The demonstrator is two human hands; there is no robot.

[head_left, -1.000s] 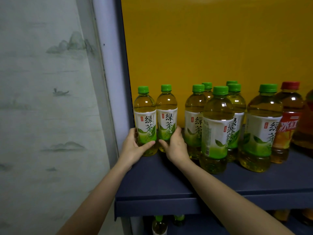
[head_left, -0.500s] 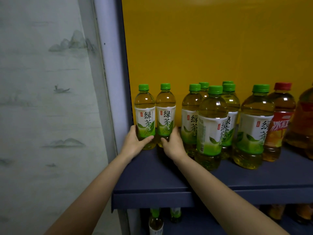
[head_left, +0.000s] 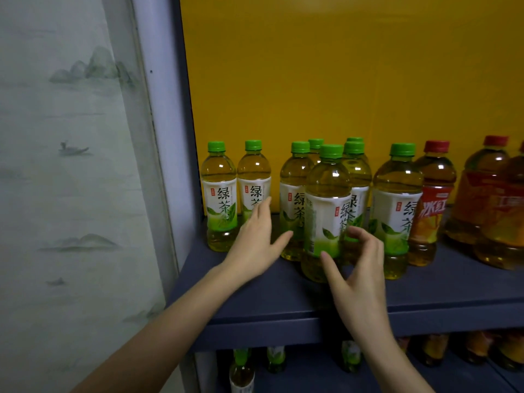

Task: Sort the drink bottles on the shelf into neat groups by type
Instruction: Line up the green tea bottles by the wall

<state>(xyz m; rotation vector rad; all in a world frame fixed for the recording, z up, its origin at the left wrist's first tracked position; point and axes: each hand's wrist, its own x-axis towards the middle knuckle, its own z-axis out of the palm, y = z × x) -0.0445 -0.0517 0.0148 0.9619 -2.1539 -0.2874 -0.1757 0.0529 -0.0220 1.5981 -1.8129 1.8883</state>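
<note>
The left hand (head_left: 255,245) is released, fingers straight, just left of the front green tea bottle (head_left: 326,194). The right hand (head_left: 357,276) curves at its lower right; grasping or not, I cannot tell.

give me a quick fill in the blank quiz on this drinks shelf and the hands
The leftmost bottle has a ___ cap. The panel behind the bottles is ___. The small bottle with the red and orange label has a ___ cap. The left hand covers part of the ___ bottle from the left.

Missing words: green; yellow; red; second
</note>
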